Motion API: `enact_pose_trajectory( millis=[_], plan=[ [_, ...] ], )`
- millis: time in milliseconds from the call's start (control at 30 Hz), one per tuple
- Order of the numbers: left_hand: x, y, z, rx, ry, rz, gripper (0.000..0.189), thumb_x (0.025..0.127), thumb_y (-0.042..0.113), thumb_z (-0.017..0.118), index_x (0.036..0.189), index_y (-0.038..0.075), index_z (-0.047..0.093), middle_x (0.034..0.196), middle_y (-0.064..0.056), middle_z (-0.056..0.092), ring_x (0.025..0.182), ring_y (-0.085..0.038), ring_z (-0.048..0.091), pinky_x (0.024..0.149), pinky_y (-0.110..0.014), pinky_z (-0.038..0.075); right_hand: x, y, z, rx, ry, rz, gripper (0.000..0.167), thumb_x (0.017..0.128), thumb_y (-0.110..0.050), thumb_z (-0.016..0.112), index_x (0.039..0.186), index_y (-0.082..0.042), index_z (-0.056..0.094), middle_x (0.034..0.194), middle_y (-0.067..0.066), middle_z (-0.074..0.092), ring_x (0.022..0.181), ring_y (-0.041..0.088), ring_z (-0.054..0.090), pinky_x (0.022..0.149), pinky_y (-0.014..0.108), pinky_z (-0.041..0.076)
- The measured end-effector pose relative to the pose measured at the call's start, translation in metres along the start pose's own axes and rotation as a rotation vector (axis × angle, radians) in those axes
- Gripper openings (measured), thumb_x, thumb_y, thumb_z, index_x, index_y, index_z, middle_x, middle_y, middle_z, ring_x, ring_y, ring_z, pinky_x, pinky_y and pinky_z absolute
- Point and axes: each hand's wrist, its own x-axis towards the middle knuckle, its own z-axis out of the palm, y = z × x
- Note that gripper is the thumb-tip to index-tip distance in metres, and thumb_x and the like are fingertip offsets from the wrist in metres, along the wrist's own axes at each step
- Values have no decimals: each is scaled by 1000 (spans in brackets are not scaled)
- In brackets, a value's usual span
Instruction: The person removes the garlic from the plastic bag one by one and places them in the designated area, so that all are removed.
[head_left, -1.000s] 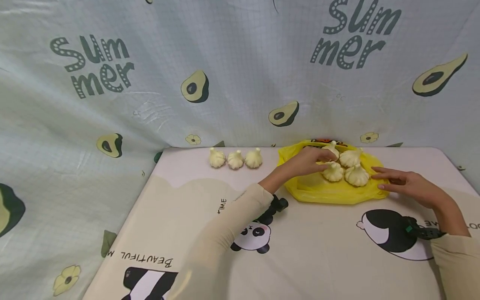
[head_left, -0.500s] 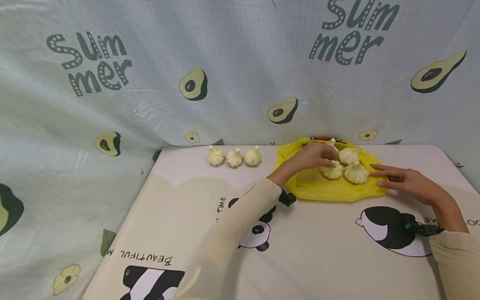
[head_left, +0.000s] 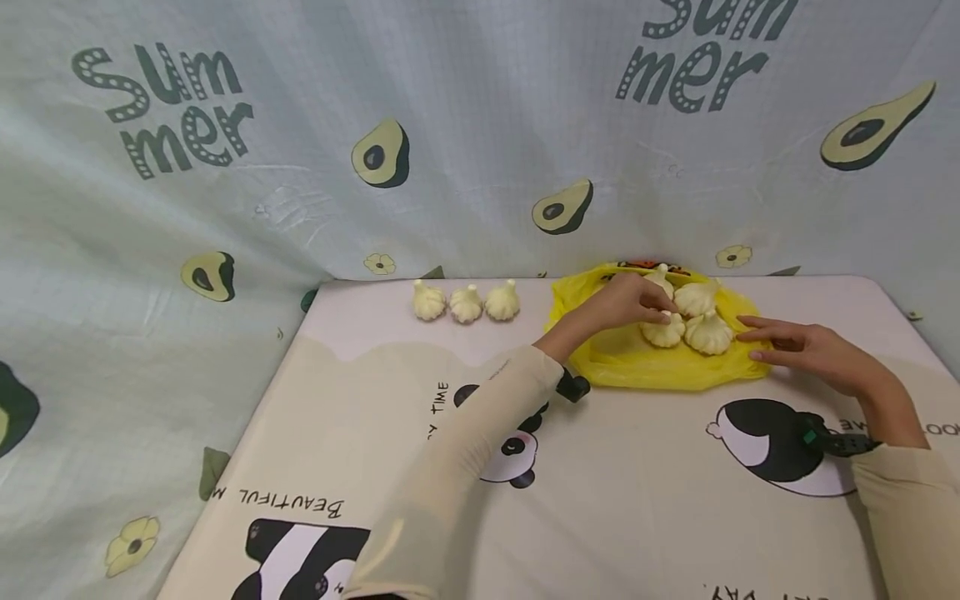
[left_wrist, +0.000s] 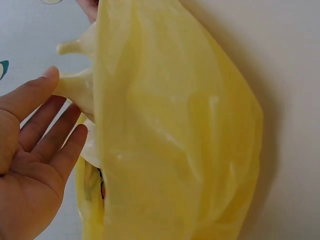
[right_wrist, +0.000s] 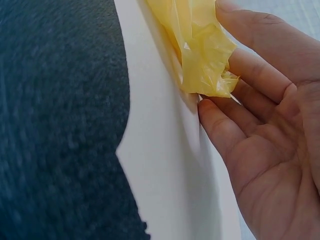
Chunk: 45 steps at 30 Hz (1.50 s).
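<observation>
A yellow plastic bag [head_left: 652, 373] lies at the back right of the table, with several white garlic bulbs on it. My left hand [head_left: 626, 302] reaches over the bag from the left, at the front-left garlic bulb [head_left: 663, 335]. The left wrist view shows the thumb and fingers of that hand [left_wrist: 30, 165] around the bulb's stem [left_wrist: 72, 87], pinching it. My right hand [head_left: 821, 357] is at the bag's right edge, its fingers loosely extended. In the right wrist view the bag's crumpled end [right_wrist: 207, 65] lies between its thumb and relaxed fingers.
Three more garlic bulbs, the left one [head_left: 429, 301], the middle one [head_left: 466, 305] and the right one [head_left: 502, 301], stand in a row at the table's back edge. A panda-print cover lies over the table [head_left: 637, 492]. Behind it hangs an avocado-print curtain [head_left: 465, 150].
My left hand has moved slightly right and closed its fingers on the front-left garlic bulb's stem. The right hand stays at the bag's edge. The head view has tilted up or down a little.
</observation>
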Motion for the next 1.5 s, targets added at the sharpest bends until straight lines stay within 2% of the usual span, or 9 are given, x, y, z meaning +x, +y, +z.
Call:
enact_pose_trajectory(
  millis=[200,467,667,867,1033,1200,1367,1500],
  plan=[
    [7,-3,-4,5,-46,45,21,101,18,64,117,9,73,116,0,70,105,-6,63,88,-9,45,1,-1,-3,6,-10,-1,52,101,-38,64,140,-4,60,161,25,31,148,53,17,107,76,26],
    [19,-9,-7,-53,-159,104,29,100,18,66,127,7,70,126,-2,69,111,-7,61,93,-12,46,1,0,-3,7,-28,13,53,101,-40,63,141,-5,60,162,25,30,147,55,17,106,77,25],
    [31,-10,-9,-99,-191,109,27,101,13,63,125,5,72,125,-6,70,112,-7,62,92,-12,47,-1,0,-6,3,-22,6,53,101,-38,63,141,-4,59,162,25,29,148,54,17,106,77,25],
    [37,-9,-9,-147,-243,59,29,103,15,61,129,5,70,130,-4,68,116,-6,61,94,-11,45,-2,-2,-6,4,-26,4,52,101,-37,63,141,-4,59,161,26,30,147,54,19,105,76,27],
    [38,-11,-7,-144,-232,54,31,104,17,60,131,7,69,131,-4,66,118,-6,60,95,-11,44,-1,-1,-3,16,-29,10,52,102,-38,62,141,-4,59,162,25,30,147,54,21,106,75,29],
    [36,-16,-5,-140,-203,118,32,104,15,59,133,4,67,132,-6,67,119,-7,60,98,-11,44,-2,0,-1,22,-27,6,51,102,-38,63,141,-5,59,162,25,30,147,54,21,106,75,30],
    [28,-19,-8,-133,-158,131,31,104,17,59,132,7,68,130,-3,67,117,-5,59,99,-11,42,0,-1,-2,3,-24,2,52,101,-39,63,141,-6,60,162,24,30,146,55,22,105,75,29],
    [19,-16,-12,-125,-112,145,29,103,18,60,129,8,70,129,0,69,115,-4,59,98,-11,43,-1,-2,-4,-6,-21,1,52,101,-39,63,141,-6,60,161,24,32,146,55,22,106,76,29]
  ],
)
